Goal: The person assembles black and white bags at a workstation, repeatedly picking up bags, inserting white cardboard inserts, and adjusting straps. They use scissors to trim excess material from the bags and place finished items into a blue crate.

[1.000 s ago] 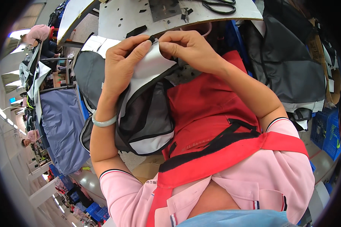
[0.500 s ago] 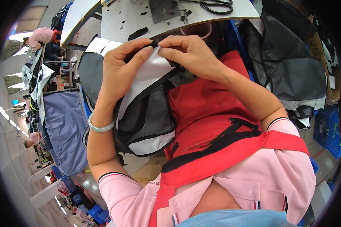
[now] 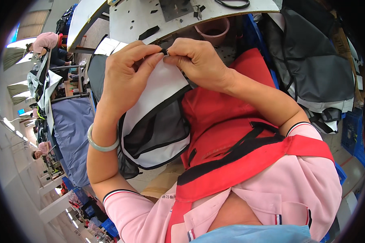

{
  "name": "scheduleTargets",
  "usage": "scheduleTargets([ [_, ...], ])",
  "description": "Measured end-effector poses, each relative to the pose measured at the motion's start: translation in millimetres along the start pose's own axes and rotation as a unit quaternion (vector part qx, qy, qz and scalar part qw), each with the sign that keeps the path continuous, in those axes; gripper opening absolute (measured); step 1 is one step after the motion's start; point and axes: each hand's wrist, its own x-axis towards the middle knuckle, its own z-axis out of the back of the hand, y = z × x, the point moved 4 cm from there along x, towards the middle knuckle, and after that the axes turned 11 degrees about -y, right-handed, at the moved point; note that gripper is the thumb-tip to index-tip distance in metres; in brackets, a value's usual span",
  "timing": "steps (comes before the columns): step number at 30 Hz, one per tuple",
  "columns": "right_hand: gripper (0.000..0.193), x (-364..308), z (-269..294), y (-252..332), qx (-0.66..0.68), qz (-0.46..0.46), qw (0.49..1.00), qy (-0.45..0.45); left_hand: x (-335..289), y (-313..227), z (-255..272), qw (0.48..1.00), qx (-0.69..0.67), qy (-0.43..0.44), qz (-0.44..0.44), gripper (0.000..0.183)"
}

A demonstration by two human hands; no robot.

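A sewn fabric piece (image 3: 160, 87) with a white panel, a dark mesh panel (image 3: 162, 127) and black bound edges hangs from my two hands over my lap. My left hand (image 3: 127, 75) is closed in a pinch on its upper edge, at a small black bit (image 3: 164, 52). Close beside it, my right hand (image 3: 198, 60) pinches the same edge between thumb and curled fingers. What exactly lies between the fingertips is mostly covered. The piece's lower part rests against my red apron (image 3: 227, 113).
Ahead stands a white table (image 3: 123, 18) bearing black scraps (image 3: 149, 33), a grey metal plate (image 3: 176, 10) and the black handle of scissors (image 3: 233, 5). Below is a pink bucket (image 3: 215, 36). Dark grey sewn pieces (image 3: 312, 65) and blue crates (image 3: 353, 133) are right; blue-grey cloth (image 3: 73, 133) left.
My right fingers have curled in more tightly, and the left hand has turned slightly. The white panel now hangs flatter and shows more. The whole view has shifted a little.
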Motion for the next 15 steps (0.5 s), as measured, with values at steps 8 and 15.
scheduleTargets([
  [8,0.005,-9,-3,-8,0.028,-0.046,0.998,0.025,2,15,-15,0.994,-0.03,0.056,0.089,0.021],
  [15,0.013,-11,2,-12,0.078,-0.159,0.982,0.061,-2,21,-17,0.977,-0.038,0.121,0.171,0.025],
])
